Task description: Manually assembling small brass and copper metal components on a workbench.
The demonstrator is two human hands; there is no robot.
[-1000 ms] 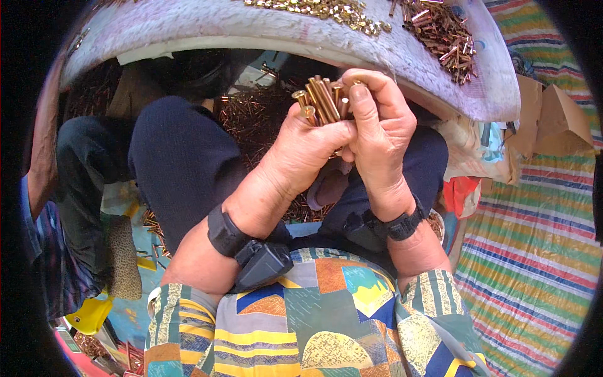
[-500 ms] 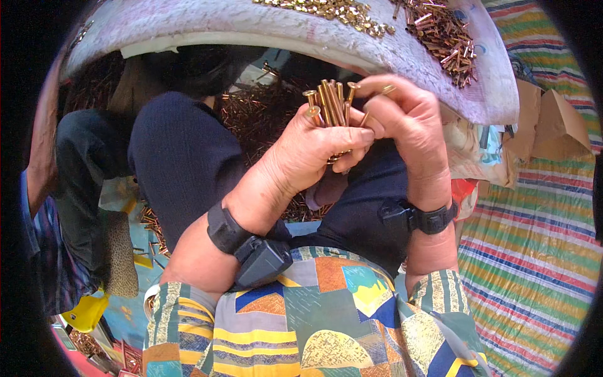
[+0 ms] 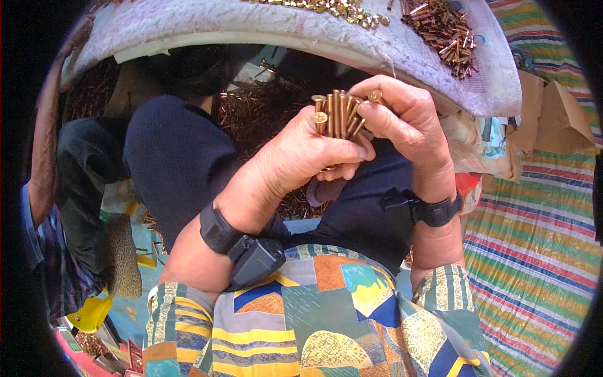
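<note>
A bundle of long brass-coloured metal pins with flat round heads (image 3: 339, 114) stands upright in my left hand (image 3: 308, 151), whose fingers and thumb are wrapped round it. Two of the heads stick out at the bundle's left side, and the lower ends are mostly hidden by my fingers. Just right of the bundle, my right hand (image 3: 405, 122) is closed, thumb and forefinger pinching a single flat-headed pin (image 3: 375, 95). Its round head faces up, while the shank is hidden. Both hands are close together above my lap, below the table's edge.
A cloth-covered table (image 3: 251, 28) curves across the top, with small gold-coloured pieces (image 3: 352, 12) and a heap of copper-coloured pins (image 3: 449, 41). More pins lie beneath it. Striped sheeting (image 3: 534, 251) and brown cardboard (image 3: 559, 116) are at right. Another person's leg (image 3: 88, 176) is at left.
My right hand has turned slightly and shifted down beside the bundle, and the pinched pin's head now faces up. My left hand stays wrapped round the bundle, which has tilted a little.
</note>
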